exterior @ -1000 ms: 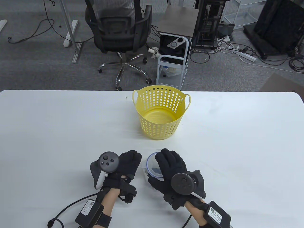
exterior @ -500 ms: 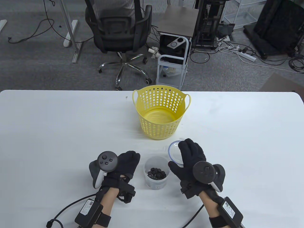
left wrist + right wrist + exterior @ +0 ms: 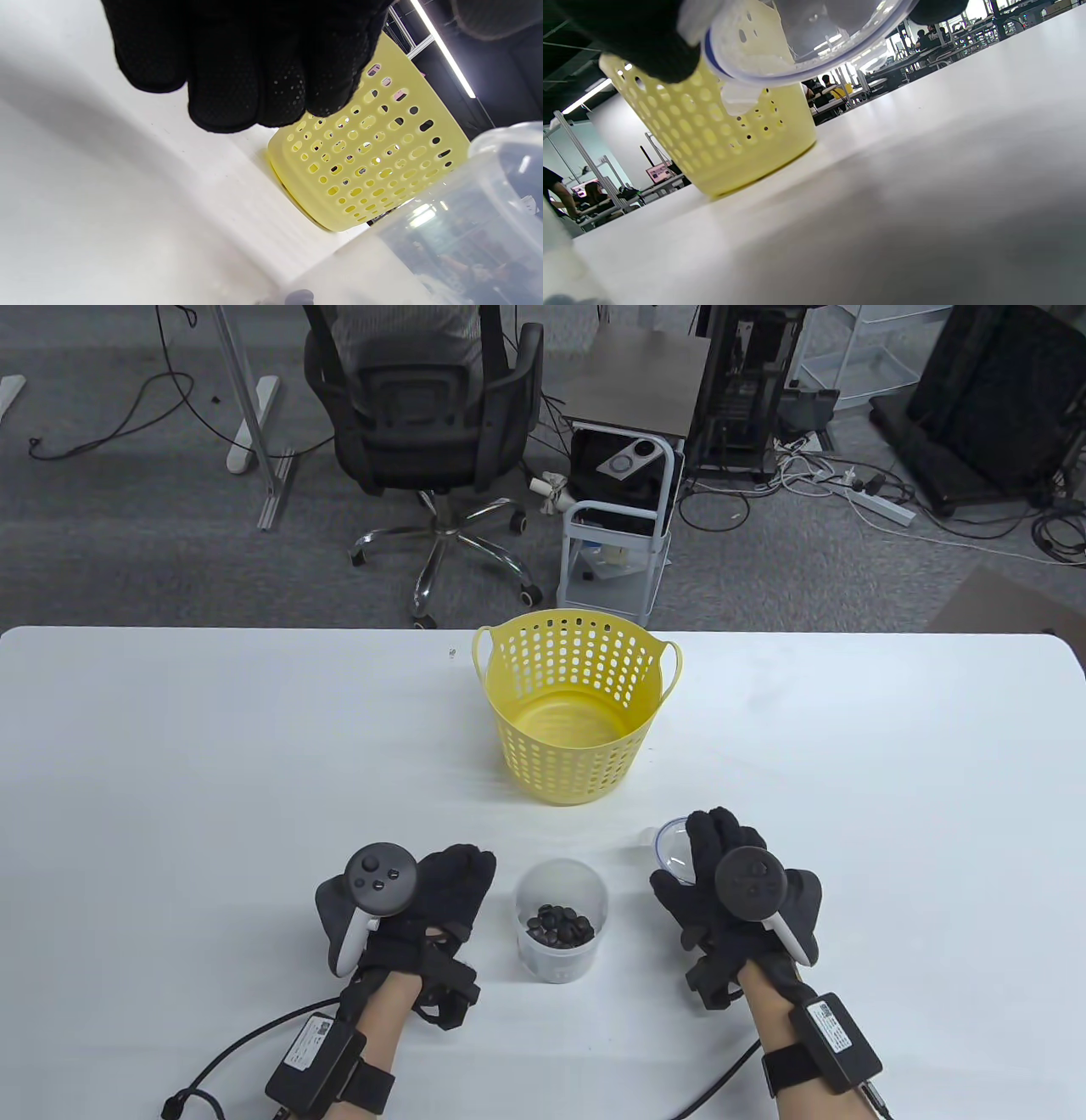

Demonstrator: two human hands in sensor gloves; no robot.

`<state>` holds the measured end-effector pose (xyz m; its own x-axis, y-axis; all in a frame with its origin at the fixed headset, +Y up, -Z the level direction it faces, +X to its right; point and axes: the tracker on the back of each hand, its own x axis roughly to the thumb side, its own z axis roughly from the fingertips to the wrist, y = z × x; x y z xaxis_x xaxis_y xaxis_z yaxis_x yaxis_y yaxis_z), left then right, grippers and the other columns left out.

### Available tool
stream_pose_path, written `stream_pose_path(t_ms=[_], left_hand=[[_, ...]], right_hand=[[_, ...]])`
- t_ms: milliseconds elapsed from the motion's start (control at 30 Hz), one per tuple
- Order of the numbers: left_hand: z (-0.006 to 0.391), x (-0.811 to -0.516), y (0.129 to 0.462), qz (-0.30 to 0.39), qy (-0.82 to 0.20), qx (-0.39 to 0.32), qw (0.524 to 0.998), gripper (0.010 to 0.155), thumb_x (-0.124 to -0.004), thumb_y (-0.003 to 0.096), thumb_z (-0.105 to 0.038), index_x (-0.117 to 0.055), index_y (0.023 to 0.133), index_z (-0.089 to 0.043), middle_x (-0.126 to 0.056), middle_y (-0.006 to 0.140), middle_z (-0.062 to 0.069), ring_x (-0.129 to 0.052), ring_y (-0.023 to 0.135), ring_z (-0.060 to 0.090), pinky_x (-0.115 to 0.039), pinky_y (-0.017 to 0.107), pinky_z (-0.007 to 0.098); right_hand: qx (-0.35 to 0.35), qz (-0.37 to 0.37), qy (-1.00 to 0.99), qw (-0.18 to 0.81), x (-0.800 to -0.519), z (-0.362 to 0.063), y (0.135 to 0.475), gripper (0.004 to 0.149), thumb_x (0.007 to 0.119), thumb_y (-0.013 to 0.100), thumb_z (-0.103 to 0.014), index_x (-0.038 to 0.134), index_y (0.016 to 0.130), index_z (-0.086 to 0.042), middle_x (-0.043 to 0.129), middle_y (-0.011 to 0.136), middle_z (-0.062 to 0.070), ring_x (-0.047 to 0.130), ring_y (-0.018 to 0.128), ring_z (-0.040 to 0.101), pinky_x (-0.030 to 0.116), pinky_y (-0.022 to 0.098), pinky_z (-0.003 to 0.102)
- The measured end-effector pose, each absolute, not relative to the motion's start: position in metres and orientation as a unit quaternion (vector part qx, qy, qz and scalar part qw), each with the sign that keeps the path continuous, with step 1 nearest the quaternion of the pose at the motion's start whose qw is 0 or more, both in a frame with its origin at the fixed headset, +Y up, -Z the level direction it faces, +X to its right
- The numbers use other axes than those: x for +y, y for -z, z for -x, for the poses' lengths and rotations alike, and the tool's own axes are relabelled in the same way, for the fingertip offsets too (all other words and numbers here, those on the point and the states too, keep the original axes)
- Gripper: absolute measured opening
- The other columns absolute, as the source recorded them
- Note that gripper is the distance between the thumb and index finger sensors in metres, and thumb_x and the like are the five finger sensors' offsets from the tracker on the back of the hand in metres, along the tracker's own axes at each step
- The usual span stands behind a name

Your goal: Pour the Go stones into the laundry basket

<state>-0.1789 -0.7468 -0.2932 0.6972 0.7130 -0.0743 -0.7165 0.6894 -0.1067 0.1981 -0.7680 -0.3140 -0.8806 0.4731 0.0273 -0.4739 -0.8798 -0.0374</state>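
Lid-off step. Right hand [image 3: 730, 899] grip clamped on lid [image 3: 670, 848], right of cup [image 3: 562, 929]. Stones [image 3: 558, 925] inside cup. Left hand [image 3: 424, 903] grip apart, flat on desk [image 3: 170, 772] just left of cup. Next, likely: set lid down, lift cup to basket [image 3: 577, 704] behind it.

One laundry basket [image 3: 577, 704], one clear container [image 3: 562, 929] and one lid [image 3: 673, 853] are present. Two gloved hands are counted. The Go stones [image 3: 558, 923] are piled too closely to be counted.
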Motion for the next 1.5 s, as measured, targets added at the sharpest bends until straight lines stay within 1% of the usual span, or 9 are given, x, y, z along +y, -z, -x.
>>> stream_pose_path(t_ms=[200, 333, 533, 633, 767, 967, 1133, 1233, 1500], left_hand=[[0.181, -0.747, 0.294, 0.063, -0.391, 0.015, 0.918, 0.076, -0.063, 0.0415, -0.08, -0.079, 0.094, -0.027, -0.09, 0.093, 0.003, -0.096, 0.073, 0.028, -0.077, 0.06, 0.052], [0.182, -0.746, 0.296, 0.059, -0.391, 0.016, 0.918, 0.072, -0.064, 0.0421, -0.077, -0.079, 0.094, -0.028, -0.09, 0.093, 0.002, -0.096, 0.073, 0.027, -0.077, 0.06, 0.052], [0.185, -0.747, 0.299, 0.059, -0.39, 0.02, 0.919, 0.065, -0.068, 0.044, -0.071, -0.079, 0.093, -0.03, -0.089, 0.093, 0.0, -0.096, 0.074, 0.026, -0.076, 0.061, 0.053], [0.186, -0.747, 0.302, 0.071, -0.38, 0.014, 0.922, 0.056, -0.072, 0.0471, -0.062, -0.077, 0.093, -0.031, -0.088, 0.094, -0.001, -0.095, 0.076, 0.026, -0.073, 0.063, 0.054], [0.189, -0.748, 0.305, 0.075, -0.367, 0.011, 0.927, 0.051, -0.075, 0.0484, -0.055, -0.076, 0.094, -0.033, -0.086, 0.096, -0.003, -0.094, 0.078, 0.025, -0.072, 0.065, 0.055], [0.185, -0.754, 0.307, 0.117, -0.335, -0.018, 0.935, 0.049, -0.081, 0.0496, -0.046, -0.071, 0.097, -0.034, -0.08, 0.1, -0.004, -0.09, 0.085, 0.024, -0.069, 0.067, 0.057], [0.178, -0.758, 0.308, 0.162, -0.277, -0.061, 0.945, 0.057, -0.087, 0.0487, -0.042, -0.063, 0.1, -0.036, -0.072, 0.106, -0.006, -0.084, 0.093, 0.024, -0.066, 0.07, 0.057], [0.176, -0.76, 0.309, 0.182, -0.244, -0.082, 0.949, 0.068, -0.093, 0.045, -0.045, -0.059, 0.102, -0.035, -0.068, 0.108, -0.007, -0.079, 0.097, 0.024, -0.064, 0.071, 0.058], [0.167, -0.77, 0.308, 0.221, -0.219, -0.136, 0.941, 0.096, -0.101, 0.036, -0.055, -0.041, 0.107, -0.032, -0.051, 0.116, -0.005, -0.066, 0.107, 0.026, -0.06, 0.075, 0.058]], right_hand=[[0.04, 0.003, -0.978, 0.203, -0.783, -0.197, 0.318, 0.082, 0.086, 0.043, -0.058, 0.048, 0.106, -0.022, 0.036, 0.117, 0.016, 0.042, 0.096, 0.068, 0.04, 0.067, 0.079], [0.081, 0.009, -0.981, 0.176, -0.792, -0.195, 0.319, 0.077, 0.086, 0.044, -0.057, 0.048, 0.106, -0.034, 0.031, 0.118, 0.013, 0.04, 0.097, 0.067, 0.039, 0.067, 0.079], [0.146, 0.019, -0.981, 0.126, -0.805, -0.191, 0.321, 0.073, 0.085, 0.045, -0.056, 0.044, 0.104, -0.044, 0.022, 0.118, 0.011, 0.036, 0.098, 0.066, 0.039, 0.069, 0.076], [0.139, 0.017, -0.982, 0.129, -0.804, -0.19, 0.322, 0.073, 0.087, 0.044, -0.056, 0.046, 0.103, -0.045, 0.024, 0.118, 0.012, 0.038, 0.097, 0.067, 0.041, 0.068, 0.077], [0.139, 0.01, -0.982, 0.131, -0.803, -0.189, 0.322, 0.075, 0.087, 0.042, -0.059, 0.046, 0.103, -0.044, 0.025, 0.119, 0.012, 0.035, 0.097, 0.068, 0.04, 0.068, 0.077], [0.066, -0.045, -0.987, 0.138, -0.786, -0.175, 0.316, 0.079, 0.088, 0.04, -0.059, 0.051, 0.105, -0.031, 0.033, 0.118, 0.014, 0.038, 0.098, 0.067, 0.043, 0.067, 0.076], [0.02, -0.121, -0.976, 0.181, -0.769, -0.163, 0.308, 0.08, 0.091, 0.038, -0.058, 0.057, 0.103, -0.025, 0.053, 0.113, 0.014, 0.063, 0.097, 0.055, 0.054, 0.066, 0.073], [0.019, -0.163, -0.967, 0.196, -0.766, -0.157, 0.305, 0.08, 0.094, 0.037, -0.056, 0.06, 0.102, -0.024, 0.061, 0.11, 0.012, 0.074, 0.094, 0.05, 0.058, 0.065, 0.071], [0.052, -0.224, -0.946, 0.229, -0.768, -0.145, 0.302, 0.086, 0.099, 0.034, -0.052, 0.057, 0.102, -0.023, 0.065, 0.108, 0.011, 0.08, 0.091, 0.046, 0.062, 0.065, 0.068]])
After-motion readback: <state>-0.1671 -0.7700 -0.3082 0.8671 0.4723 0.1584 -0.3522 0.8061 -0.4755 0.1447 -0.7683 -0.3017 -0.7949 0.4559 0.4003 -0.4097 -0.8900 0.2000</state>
